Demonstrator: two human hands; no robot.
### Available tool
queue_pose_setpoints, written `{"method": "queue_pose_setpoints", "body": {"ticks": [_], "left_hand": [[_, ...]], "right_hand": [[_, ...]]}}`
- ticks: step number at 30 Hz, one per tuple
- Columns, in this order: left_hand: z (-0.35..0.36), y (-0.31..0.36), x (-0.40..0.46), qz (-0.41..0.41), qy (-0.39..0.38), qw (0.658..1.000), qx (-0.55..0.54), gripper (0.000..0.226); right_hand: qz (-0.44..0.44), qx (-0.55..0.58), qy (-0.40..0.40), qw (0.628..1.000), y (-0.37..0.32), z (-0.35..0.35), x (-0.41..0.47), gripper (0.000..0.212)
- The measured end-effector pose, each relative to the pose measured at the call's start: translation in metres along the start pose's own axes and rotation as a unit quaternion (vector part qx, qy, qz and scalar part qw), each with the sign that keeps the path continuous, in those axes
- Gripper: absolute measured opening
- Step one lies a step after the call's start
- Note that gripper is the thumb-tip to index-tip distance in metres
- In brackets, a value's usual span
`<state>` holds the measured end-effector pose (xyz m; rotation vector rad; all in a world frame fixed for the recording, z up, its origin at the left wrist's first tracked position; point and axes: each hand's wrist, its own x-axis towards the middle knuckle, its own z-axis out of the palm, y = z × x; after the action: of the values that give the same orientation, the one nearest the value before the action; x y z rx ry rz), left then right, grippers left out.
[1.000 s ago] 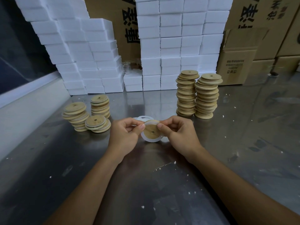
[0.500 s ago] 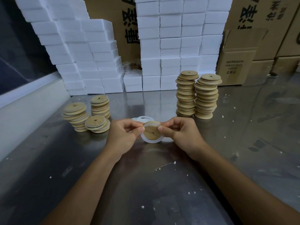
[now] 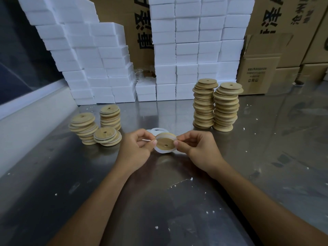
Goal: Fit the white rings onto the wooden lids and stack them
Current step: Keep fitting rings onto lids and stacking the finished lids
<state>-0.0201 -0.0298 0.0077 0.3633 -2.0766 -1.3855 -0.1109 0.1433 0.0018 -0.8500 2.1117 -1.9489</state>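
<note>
Wooden lid (image 3: pixel 165 144) pinched between left hand (image 3: pixel 135 151) and right hand (image 3: pixel 198 150), fingers curled on its rim. White ring (image 3: pixel 162 151) partly round lid. Loose rings (image 3: pixel 156 130) just behind lid.

White foam blocks (image 3: pixel 186 47) and cardboard boxes (image 3: pixel 257 75) behind a steel table (image 3: pixel 159 201)

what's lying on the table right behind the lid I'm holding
Loose white rings lie on the steel table just behind the wooden lid. Your left hand, right hand and the lid cover most of them, so their number is unclear.
</note>
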Motion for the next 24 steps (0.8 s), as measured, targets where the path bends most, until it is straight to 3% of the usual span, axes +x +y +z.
{"method": "queue_pose_setpoints", "body": {"ticks": [5, 12, 19, 24], "left_hand": [[0.003, 0.009, -0.002, 0.068, 0.003, 0.994, 0.081, 0.030], [0.006, 0.019, -0.005, 0.137, -0.006, 0.983, 0.120, 0.014], [0.004, 0.017, -0.005, 0.062, 0.010, 0.996, 0.056, 0.030], [0.002, 0.015, -0.004, 0.031, 0.002, 0.999, 0.012, 0.021]], "right_hand": [[-0.014, -0.027, 0.009, 1.000, -0.002, 0.000, -0.001, 0.004], [-0.069, -0.101, 0.004, 0.993, -0.007, 0.003, -0.005, 0.003], [-0.042, -0.087, -0.007, 0.995, -0.005, 0.002, -0.004, 0.009], [-0.003, -0.052, -0.013, 0.999, -0.002, 0.000, -0.002, 0.008]]}}
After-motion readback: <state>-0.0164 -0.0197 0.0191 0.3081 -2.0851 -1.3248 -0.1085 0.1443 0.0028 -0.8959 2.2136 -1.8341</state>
